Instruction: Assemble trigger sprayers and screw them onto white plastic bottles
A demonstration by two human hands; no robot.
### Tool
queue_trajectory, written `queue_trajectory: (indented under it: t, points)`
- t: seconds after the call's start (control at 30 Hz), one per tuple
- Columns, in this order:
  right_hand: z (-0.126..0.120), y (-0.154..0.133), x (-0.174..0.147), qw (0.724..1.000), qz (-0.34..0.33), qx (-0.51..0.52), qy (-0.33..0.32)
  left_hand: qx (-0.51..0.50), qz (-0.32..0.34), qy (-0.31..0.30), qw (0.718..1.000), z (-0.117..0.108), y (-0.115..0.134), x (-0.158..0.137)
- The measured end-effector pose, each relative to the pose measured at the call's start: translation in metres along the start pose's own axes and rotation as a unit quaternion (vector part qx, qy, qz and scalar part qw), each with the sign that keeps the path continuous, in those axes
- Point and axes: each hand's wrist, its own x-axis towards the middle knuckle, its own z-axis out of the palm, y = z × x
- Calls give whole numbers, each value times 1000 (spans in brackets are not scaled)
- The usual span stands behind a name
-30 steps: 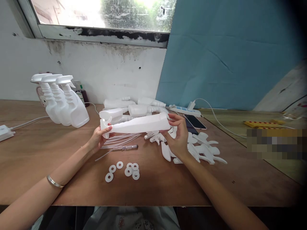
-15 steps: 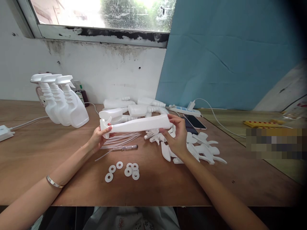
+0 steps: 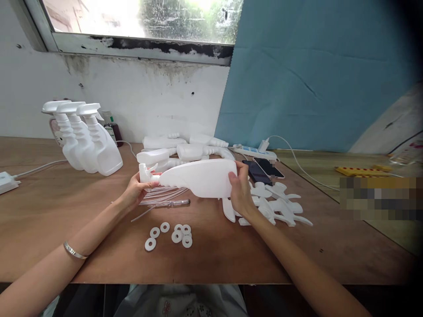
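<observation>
White bottle (image 3: pixel 198 178) turned from narrow edge to broad face, held sideways above the desk (image 3: pixel 115 262), my left hand (image 3: pixel 135 189) gripping the spray head (image 3: pixel 144 173) at its neck, my right hand (image 3: pixel 241 188) clasped on its base, white washers (image 3: pixel 174 240) lying nearer me, three spray bottles (image 3: pixel 105 152) standing at left

1. Left hand (image 3: pixel 136 190) and right hand (image 3: pixel 241 190): bare, as are both forearms (image 3: pixel 284 251).
2. Bracelet (image 3: pixel 75 251), left arm — a narrow, shiny, silver-coloured band; surface detail too small to resolve.
3. Garment (image 3: pixel 228 301) at the lap: pale grey, softly folded cloth — flower motifs (image 3: pixel 167 308) at centre, one reddish-brown, others darker.
</observation>
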Motion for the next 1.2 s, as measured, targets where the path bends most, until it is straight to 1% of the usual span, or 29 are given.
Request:
queue_trajectory:
  t: [0.1,0.17,0.23,0.33,0.53,0.63,0.73,0.83,1.0,1.1,1.2]
  points:
    - [1,6,-1,999,-21,15,27,-9,-8,0,1000,0,0,0]
    - [2,9,-2,999,-21,16,46,-18,-11,-5,1000,0,0,0]
    - [2,9,-3,999,-12,18,49,-30,-9,-3,1000,0,0,0]
    - [2,5,-3,999,-10,29,28,-50,-14,15,999,0,-1,2]
    - [-3,-11,1,993,-92,61,-31,-120,-39,77,989,1,1,5]
    - [-5,-11,3,990,-82,89,-65,-139,-47,89,985,2,5,6]
    - [-5,-5,4,988,-55,116,-91,-129,-55,90,986,1,8,7]
    - [-4,-2,4,986,-35,132,-98,-108,-67,84,988,1,8,7]
    - [-3,-6,4,984,-48,143,-94,-93,-69,79,990,1,6,7]
    - [-3,-7,4,985,-49,142,-80,-81,-70,75,991,0,4,7]
    - [-3,-6,4,989,-55,130,-44,-55,-63,62,995,-3,2,7]
